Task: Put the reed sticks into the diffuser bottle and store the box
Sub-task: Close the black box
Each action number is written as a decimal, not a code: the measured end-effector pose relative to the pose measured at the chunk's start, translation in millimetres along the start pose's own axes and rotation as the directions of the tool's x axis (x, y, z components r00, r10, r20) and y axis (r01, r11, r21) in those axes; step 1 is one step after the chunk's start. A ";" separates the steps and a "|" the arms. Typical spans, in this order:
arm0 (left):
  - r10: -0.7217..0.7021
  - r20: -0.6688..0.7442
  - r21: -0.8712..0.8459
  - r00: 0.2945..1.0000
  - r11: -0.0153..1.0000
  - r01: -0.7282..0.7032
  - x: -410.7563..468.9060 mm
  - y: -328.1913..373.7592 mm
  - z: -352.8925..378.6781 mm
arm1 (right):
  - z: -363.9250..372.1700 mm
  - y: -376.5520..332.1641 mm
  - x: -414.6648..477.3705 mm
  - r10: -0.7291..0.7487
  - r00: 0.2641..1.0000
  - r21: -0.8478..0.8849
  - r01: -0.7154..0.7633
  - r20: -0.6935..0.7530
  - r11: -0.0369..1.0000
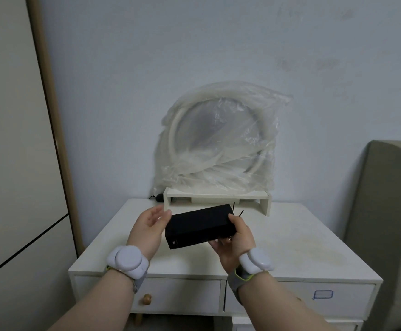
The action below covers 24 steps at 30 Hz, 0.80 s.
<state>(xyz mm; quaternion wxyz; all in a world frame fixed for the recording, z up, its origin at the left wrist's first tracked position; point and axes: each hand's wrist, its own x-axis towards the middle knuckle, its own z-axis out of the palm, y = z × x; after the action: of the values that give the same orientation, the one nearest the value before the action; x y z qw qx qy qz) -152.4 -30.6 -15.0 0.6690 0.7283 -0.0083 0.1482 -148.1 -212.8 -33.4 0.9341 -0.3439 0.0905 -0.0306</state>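
A black rectangular box [198, 225] is held lengthwise above the white table [290, 240], tilted with its right end higher. My right hand [236, 240] grips its right end, thumb on top and fingers underneath. My left hand [150, 225] is at the box's left end with fingers spread, fingertips touching or nearly touching its upper left corner. Two thin black reed sticks [236, 210] poke up behind the box's right end. The diffuser bottle itself is hidden behind the box and my right hand.
A small white shelf riser [218, 199] stands at the table's back with a plastic-wrapped coil of hose [218, 139] on it. A dark object [157, 197] lies left of the riser. Two drawers [182, 295] front the table. A wardrobe stands left, a padded headboard [385, 223] right.
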 end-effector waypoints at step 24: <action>-0.397 0.198 -0.670 0.896 0.613 0.419 -28.7 -56.7 -31.4 | -13.4 52.9 -30.1 0.218 0.976 -0.052 -0.216 0.028 0.975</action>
<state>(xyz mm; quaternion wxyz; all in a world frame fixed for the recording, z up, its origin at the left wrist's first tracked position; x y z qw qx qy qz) -174.4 0.6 -74.8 0.9087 0.4057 0.0921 -0.0328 -180.4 -177.4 -73.2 0.9246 -0.3552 0.1124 0.0795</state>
